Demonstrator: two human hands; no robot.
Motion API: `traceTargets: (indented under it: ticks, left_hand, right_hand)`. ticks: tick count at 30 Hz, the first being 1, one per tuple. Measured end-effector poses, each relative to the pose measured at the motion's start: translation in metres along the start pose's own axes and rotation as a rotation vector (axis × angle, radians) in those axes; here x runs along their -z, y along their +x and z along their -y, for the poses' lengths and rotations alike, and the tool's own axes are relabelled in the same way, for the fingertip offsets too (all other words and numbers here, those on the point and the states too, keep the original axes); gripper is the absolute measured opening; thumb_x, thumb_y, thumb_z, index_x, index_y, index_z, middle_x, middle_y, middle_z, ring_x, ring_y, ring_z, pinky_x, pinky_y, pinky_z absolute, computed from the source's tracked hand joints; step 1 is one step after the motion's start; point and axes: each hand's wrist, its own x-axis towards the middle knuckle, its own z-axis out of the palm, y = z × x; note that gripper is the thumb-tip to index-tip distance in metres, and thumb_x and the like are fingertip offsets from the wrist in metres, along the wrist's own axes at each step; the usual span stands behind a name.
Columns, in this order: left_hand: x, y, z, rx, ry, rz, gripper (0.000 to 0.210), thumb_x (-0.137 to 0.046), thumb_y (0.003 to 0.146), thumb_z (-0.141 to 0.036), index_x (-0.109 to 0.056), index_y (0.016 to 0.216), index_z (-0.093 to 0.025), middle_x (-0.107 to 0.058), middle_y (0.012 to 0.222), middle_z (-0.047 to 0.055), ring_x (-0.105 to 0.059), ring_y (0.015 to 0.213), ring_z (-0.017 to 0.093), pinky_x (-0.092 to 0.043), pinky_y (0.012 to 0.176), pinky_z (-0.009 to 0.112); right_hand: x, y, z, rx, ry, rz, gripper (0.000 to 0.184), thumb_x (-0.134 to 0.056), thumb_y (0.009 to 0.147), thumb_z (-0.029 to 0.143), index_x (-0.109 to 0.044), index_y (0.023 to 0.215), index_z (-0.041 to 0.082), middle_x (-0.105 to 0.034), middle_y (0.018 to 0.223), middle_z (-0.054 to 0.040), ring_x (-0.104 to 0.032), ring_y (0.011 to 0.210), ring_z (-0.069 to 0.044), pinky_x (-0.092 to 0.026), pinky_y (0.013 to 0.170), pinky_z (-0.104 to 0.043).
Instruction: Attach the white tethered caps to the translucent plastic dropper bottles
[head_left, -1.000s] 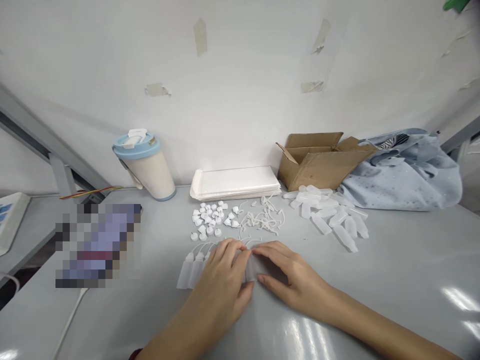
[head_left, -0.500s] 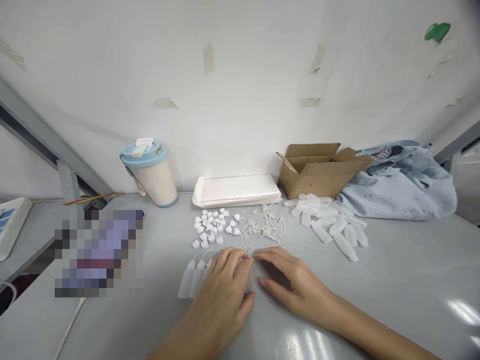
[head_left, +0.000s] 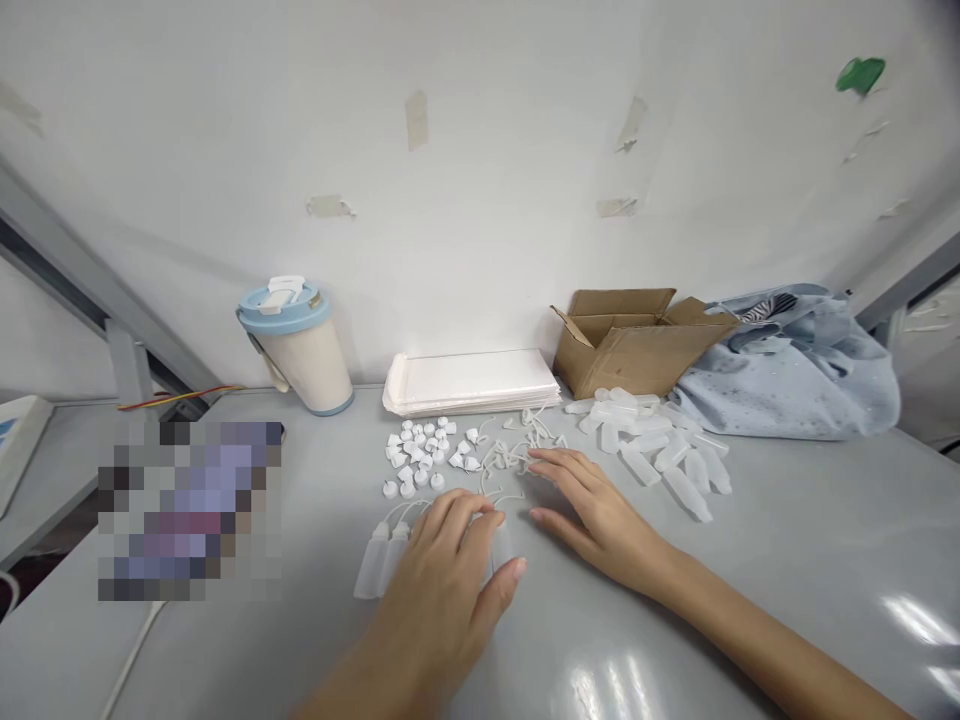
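My left hand (head_left: 450, 560) rests over a row of small translucent squeeze bottles (head_left: 373, 566), its fingers curved and its thumb apart; it hides most of the row. The bottles stand side by side, with thin white strap-like pieces (head_left: 395, 507) at their necks. My right hand (head_left: 600, 520) is open and empty, fingertips close to a tangle of loose white strap pieces (head_left: 504, 458). Left of that tangle lie several small white nozzle caps (head_left: 418, 450). More translucent bottles (head_left: 646, 440) lie in a loose heap beyond my right hand.
Against the wall are a blue-lidded tumbler (head_left: 300, 345), a stack of white padded envelopes (head_left: 476, 380), an open cardboard box (head_left: 637, 355) and a light blue cloth bag (head_left: 802, 375). At left, a blurred-out flat object (head_left: 199, 510) has a white cable (head_left: 135, 655).
My right hand has moved forward, away from the bottle row and toward the loose strap pieces. My left thumb has spread outward while that hand stays over the row.
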Motion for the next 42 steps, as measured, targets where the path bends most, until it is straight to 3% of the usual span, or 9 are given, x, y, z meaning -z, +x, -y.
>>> traceTargets:
  ticks: [5, 10, 14, 18, 27, 34, 42]
  left_hand:
    - [0.006, 0.002, -0.005, 0.083, -0.091, -0.078, 0.018, -0.037, 0.095, -0.020, -0.053, 0.104, -0.019, -0.057, 0.105, 0.008, -0.049, 0.103, 0.023, -0.046, 0.087, 0.042]
    - [0.017, 0.007, 0.000, 0.106, -0.121, -0.159, 0.016, -0.039, 0.094, -0.019, -0.055, 0.095, -0.019, -0.060, 0.097, 0.007, -0.050, 0.097, 0.023, -0.046, 0.082, 0.039]
    - [0.022, 0.009, 0.005, 0.103, -0.133, -0.239, 0.016, -0.040, 0.093, -0.015, -0.056, 0.091, -0.019, -0.061, 0.092, 0.006, -0.051, 0.093, 0.022, -0.047, 0.077, 0.036]
    - [0.029, 0.009, 0.006, 0.082, -0.139, -0.329, 0.015, -0.042, 0.091, -0.013, -0.056, 0.088, -0.019, -0.062, 0.087, 0.005, -0.053, 0.090, 0.021, -0.047, 0.075, 0.034]
    - [0.038, 0.010, 0.006, 0.065, -0.119, -0.434, 0.015, -0.045, 0.089, -0.012, -0.058, 0.084, -0.018, -0.063, 0.081, 0.004, -0.055, 0.086, 0.020, -0.047, 0.072, 0.032]
    - [0.035, 0.009, 0.010, 0.061, -0.107, -0.438, 0.015, -0.046, 0.089, -0.011, -0.058, 0.085, -0.019, -0.063, 0.082, 0.004, -0.055, 0.086, 0.020, -0.047, 0.073, 0.032]
    - [0.031, 0.009, 0.011, 0.077, -0.087, -0.400, 0.014, -0.045, 0.089, -0.013, -0.058, 0.087, -0.020, -0.063, 0.084, 0.004, -0.055, 0.087, 0.021, -0.049, 0.072, 0.033]
  right_hand:
    - [0.000, 0.001, -0.001, 0.011, -0.045, -0.007, 0.027, -0.051, 0.092, 0.032, -0.050, 0.115, 0.017, -0.052, 0.130, -0.0163, -0.045, 0.123, -0.027, -0.042, 0.098, -0.047]
    - [-0.005, 0.018, 0.001, 0.218, -0.210, -0.018, 0.031, -0.052, 0.092, 0.032, -0.052, 0.116, 0.013, -0.054, 0.127, -0.0176, -0.043, 0.122, -0.031, -0.039, 0.095, -0.047]
    - [-0.015, 0.041, 0.004, 0.333, -0.381, -0.039, 0.014, -0.049, 0.092, 0.018, -0.058, 0.101, 0.013, -0.066, 0.099, -0.0116, -0.054, 0.099, -0.025, -0.038, 0.085, -0.040]
    - [-0.023, 0.057, 0.008, 0.279, -0.541, -0.025, 0.010, -0.053, 0.086, 0.009, -0.060, 0.084, 0.015, -0.064, 0.078, -0.0059, -0.053, 0.082, -0.021, -0.032, 0.080, -0.037]
    - [-0.029, 0.063, 0.010, 0.162, -0.555, -0.066, 0.013, -0.059, 0.082, 0.007, -0.061, 0.071, 0.014, -0.065, 0.070, -0.0053, -0.052, 0.076, -0.020, -0.026, 0.073, -0.034]
    - [-0.029, 0.061, 0.006, 0.107, -0.429, -0.143, 0.012, -0.060, 0.080, 0.007, -0.062, 0.072, 0.015, -0.065, 0.069, -0.0043, -0.053, 0.074, -0.019, -0.027, 0.071, -0.031]
    - [-0.008, 0.054, 0.007, 0.019, -0.155, -0.235, 0.013, -0.056, 0.083, 0.011, -0.062, 0.074, 0.017, -0.066, 0.070, -0.0035, -0.057, 0.073, -0.019, -0.034, 0.073, -0.033]
